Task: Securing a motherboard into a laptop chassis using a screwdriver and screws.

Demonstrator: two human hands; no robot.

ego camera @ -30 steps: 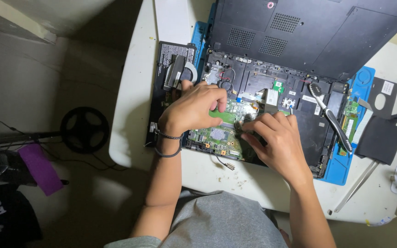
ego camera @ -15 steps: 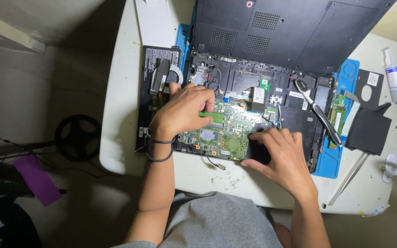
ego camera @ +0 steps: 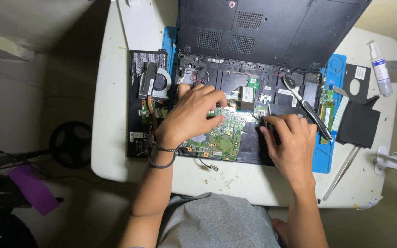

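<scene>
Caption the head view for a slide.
Left hand rests on a green circuit board in an opened laptop; right hand works beside it.

Seen from above: opened laptop base [ego camera: 253,96] lying on a blue mat [ego camera: 334,73] near the middle of the white table [ego camera: 111,138], lid panel [ego camera: 272,27] tilted up toward the far edge. Left hand [ego camera: 191,115] spread over the green motherboard [ego camera: 221,140], fingertips resting on its upper part. Right hand [ego camera: 290,142] pressed on the black chassis just right of the board, pinching thin tweezers [ego camera: 265,117] at the board's right edge. Cooling fan [ego camera: 155,85] beside the left hand. Black-handled brush [ego camera: 309,108] lying inside the base. Small bottle [ego camera: 380,66] near the far right corner. Black pad [ego camera: 359,124] toward the right edge.
</scene>
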